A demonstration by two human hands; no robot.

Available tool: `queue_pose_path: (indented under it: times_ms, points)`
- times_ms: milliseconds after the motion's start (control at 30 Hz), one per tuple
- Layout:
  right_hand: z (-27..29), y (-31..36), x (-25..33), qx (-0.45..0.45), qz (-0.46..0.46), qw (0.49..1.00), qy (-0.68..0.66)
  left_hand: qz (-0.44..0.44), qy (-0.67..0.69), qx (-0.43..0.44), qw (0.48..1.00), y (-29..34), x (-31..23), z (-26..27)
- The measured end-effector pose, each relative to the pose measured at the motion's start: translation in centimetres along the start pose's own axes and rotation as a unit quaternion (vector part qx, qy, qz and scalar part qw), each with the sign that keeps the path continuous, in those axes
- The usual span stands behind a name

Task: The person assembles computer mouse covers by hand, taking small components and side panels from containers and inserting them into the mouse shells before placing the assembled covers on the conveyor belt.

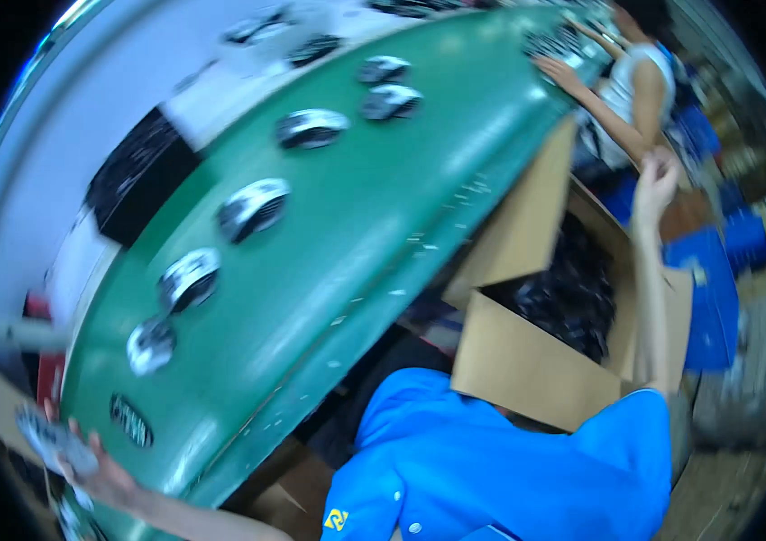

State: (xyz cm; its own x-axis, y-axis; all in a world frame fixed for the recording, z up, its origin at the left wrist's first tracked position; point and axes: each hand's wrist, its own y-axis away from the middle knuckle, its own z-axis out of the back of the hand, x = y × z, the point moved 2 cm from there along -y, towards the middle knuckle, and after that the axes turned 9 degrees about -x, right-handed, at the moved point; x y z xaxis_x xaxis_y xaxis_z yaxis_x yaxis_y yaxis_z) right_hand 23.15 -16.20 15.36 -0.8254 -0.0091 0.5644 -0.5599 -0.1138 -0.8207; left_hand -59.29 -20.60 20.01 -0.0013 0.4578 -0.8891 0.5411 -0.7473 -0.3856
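Note:
My left hand (105, 473), at the lower left by the end of the green table, is closed on a silver-grey rounded part (56, 442). A flat black oval piece (131, 421) with light markings lies on the tabletop just beyond it. My right hand (657, 185) is raised at the right above an open cardboard box (536, 365), its fingers drawn together. Blur hides whether anything is between them. Black plastic-like pieces (572, 288) fill part of the box. Several curved silver-and-black parts (255, 209) stand in a row along the table.
The green table (338, 243) runs diagonally from lower left to upper right. A black bin (144, 171) stands at its far edge. A co-worker in a white top (649, 86) reaches over the far end. Blue crates (712, 302) and stacked cartons line the right side.

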Motion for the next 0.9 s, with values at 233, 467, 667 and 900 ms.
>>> queue_pose_path:
  times_ms: [233,467,667,900]
  points:
    - [11.8,22.2,-9.7,0.501,0.053,0.833,0.227,0.101,0.108,0.098,0.984,1.9,3.2,-8.1]
    - [7.3,21.0,-9.2,0.620,0.069,0.722,0.301,0.064,0.007,0.057,0.996,5.0,-0.9,-12.6]
    - [7.4,19.1,-9.0,0.590,0.108,0.760,0.248,0.046,0.016,0.075,0.996,5.8,-1.0,-10.4]
    - [7.5,16.5,-8.0,0.540,0.056,0.806,0.236,0.038,0.025,0.029,0.999,7.4,-1.0,-11.7]
